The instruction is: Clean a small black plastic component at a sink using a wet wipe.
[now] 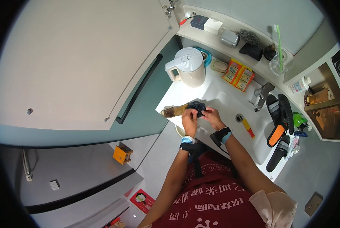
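Over the left part of the white sink counter, both my hands pinch a dark, crinkled, soft-looking thing (195, 105). It looks black-blue and bunched up; its kind I cannot make out. My left hand (189, 121) holds its near edge, and my right hand (213, 117) grips its right side, fingertips close together. A long brownish-tan piece (173, 111) with a darker end sticks out to the left, against or joined to the dark part; I cannot tell which. Dark straps circle both wrists.
A white lidded pitcher (191, 70) stands behind my hands, beside a soap dish (219, 66) and a yellow-red packet (238, 75). Right of them are the faucet (262, 95), a yellow-red-handled tool (248, 128) in the basin, and black slippers (280, 114). An open cabinet door (82, 64) fills the left.
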Motion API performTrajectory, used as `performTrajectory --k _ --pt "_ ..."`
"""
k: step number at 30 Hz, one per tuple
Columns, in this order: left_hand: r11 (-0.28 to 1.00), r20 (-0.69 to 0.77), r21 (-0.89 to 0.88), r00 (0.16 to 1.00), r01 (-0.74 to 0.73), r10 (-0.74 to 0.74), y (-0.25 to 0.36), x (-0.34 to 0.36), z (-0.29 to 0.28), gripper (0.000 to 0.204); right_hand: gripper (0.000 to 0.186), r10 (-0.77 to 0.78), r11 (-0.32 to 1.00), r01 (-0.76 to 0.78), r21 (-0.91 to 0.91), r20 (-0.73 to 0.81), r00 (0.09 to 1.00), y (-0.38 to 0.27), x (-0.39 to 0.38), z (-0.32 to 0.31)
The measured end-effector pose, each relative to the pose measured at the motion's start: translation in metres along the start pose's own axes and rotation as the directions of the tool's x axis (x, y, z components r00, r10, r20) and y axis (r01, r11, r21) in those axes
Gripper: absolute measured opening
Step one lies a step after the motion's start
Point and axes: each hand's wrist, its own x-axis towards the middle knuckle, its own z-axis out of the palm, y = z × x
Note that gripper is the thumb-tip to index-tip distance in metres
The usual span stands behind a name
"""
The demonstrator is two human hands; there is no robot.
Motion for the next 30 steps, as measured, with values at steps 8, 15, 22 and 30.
performTrajectory --k 8,15,22,30 --pt "0.974 0.021 -0.164 0.988 0.154 -0.153 -0.014 0.0 0.012 0.013 0.021 -0.147 0.967 0.116 -0.225 -0.125 0.981 0.0 0.021 0.004" --pt "0.926 0.055 -0.243 0.957 0.289 -0.284 -0.037 -0.001 0.009 0.015 0.025 -0.18 0.958 0.152 -0.243 -0.098 0.979 0.019 0.033 0.008" --pt "0.921 0.054 -0.246 0.953 0.303 -0.299 -0.025 -0.004 0.018 0.017 0.025 -0.155 0.96 0.12 -0.252 -0.124 0.98 0.012 0.035 0.0" --pt "0.904 0.07 -0.266 0.942 0.334 -0.328 -0.034 -0.008 0.014 0.016 0.028 -0.388 0.865 0.356 -0.353 -0.02 0.922 0.007 0.029 0.007"
